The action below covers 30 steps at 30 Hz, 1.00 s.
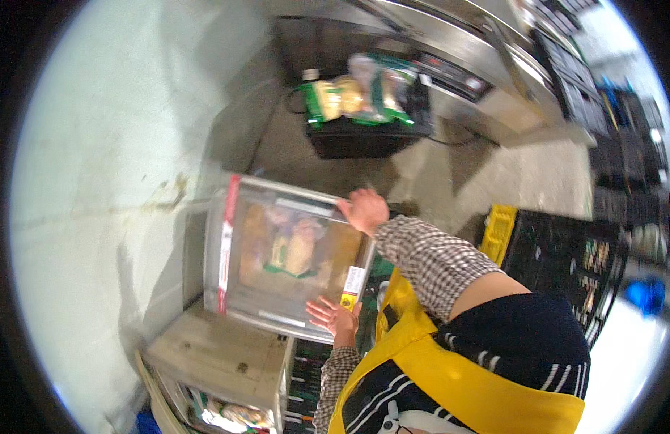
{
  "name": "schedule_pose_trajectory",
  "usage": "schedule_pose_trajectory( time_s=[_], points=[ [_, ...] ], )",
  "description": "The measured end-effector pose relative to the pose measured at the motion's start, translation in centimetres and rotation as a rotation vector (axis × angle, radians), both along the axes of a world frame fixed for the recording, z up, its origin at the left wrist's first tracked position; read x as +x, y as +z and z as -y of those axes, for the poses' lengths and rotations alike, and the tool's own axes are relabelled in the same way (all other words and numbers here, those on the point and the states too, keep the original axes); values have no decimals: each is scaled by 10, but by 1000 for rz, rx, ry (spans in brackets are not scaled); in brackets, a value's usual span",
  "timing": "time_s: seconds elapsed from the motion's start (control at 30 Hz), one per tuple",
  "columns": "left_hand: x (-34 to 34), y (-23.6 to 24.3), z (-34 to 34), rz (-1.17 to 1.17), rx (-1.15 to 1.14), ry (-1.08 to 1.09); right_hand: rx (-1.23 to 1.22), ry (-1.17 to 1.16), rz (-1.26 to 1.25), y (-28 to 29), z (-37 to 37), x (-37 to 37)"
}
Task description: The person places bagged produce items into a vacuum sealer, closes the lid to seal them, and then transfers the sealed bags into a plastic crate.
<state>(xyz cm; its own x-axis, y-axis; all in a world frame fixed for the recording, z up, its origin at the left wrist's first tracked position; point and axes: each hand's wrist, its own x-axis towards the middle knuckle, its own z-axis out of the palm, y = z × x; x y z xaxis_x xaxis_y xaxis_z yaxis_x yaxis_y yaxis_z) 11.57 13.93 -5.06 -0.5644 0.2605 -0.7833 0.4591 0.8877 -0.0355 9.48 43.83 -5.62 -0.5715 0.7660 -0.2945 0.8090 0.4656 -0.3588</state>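
Both hands are at the clear-lidded box [228, 253]! The left hand [333, 318] is open, fingers spread across the lid near the box's lower right corner, just beside a white-and-yellow label [352, 286]. Up at the box's upper right corner, the right hand [365, 210] lies over the rim, fingers bent; whether it grips that edge, I cannot tell.

And through the box's see-through lid, there it is: a pale package [299, 249] with green edging, lying around the middle.

Look beyond the box: a black container [360, 143] carries clear and green food packages [340, 100]. Right of the box, past the checked sleeve [440, 253], a yellow crate [499, 230] sits beside a black crate [548, 246]. Below the box, toward the left, comes a beige cabinet [219, 347], more packages [237, 414] showing in its opening. Left of the box, a pale wall [96, 181].
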Motion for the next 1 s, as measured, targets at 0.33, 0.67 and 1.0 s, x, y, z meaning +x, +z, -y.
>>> schedule_pose_trajectory(
  time_s=[0.33,0.67,1.0],
  points=[
    [1,30,12,-138,51,70,-170,314,-46,-3,11,-15],
    [72,13,-39,-789,105,256,-355,30,-33,-10,12,3],
    [256,8,-147,122,426,1559,-439,-39,94,-82,-14,-38]
  ],
)
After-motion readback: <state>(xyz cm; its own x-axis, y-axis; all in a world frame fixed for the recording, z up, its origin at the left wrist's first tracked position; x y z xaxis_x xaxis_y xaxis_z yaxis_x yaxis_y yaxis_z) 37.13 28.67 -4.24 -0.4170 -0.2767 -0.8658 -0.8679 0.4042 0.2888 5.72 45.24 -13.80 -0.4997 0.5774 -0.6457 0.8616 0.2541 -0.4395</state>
